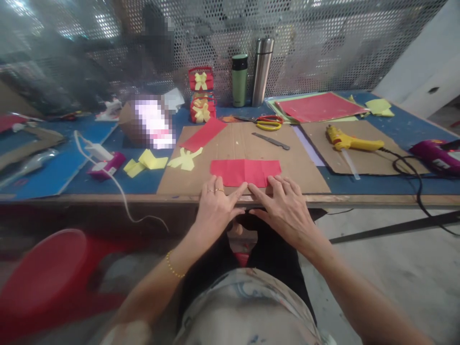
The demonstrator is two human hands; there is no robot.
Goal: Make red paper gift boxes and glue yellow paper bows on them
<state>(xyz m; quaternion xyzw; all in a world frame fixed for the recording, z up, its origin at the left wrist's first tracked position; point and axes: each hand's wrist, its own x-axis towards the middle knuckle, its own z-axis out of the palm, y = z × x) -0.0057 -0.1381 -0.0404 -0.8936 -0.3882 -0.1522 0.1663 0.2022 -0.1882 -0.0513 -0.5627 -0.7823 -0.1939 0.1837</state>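
Note:
A creased piece of red paper [245, 172] lies on a brown cardboard sheet [305, 177] at the table's front edge. My left hand [217, 203] rests on its near left edge, fingertips pressing down and thumb apart. At the near right edge, my right hand [282, 203] does the same with its fingers spread. The two index fingertips almost meet at the paper's near middle. Just beyond lie a grey cutter blade [271, 141], scissors [269, 123] with red and yellow handles, a red paper strip [204, 134] and a yellow paper bow shape [186, 159].
Small red boxes with yellow bows [201, 109], a green tumbler [239, 80] and a steel flask [263, 72] stand behind. To the right lie a yellow glue gun [354, 141] and red sheets [323, 107]. A purple power socket [106, 165] and yellow paper pieces [145, 163] are left.

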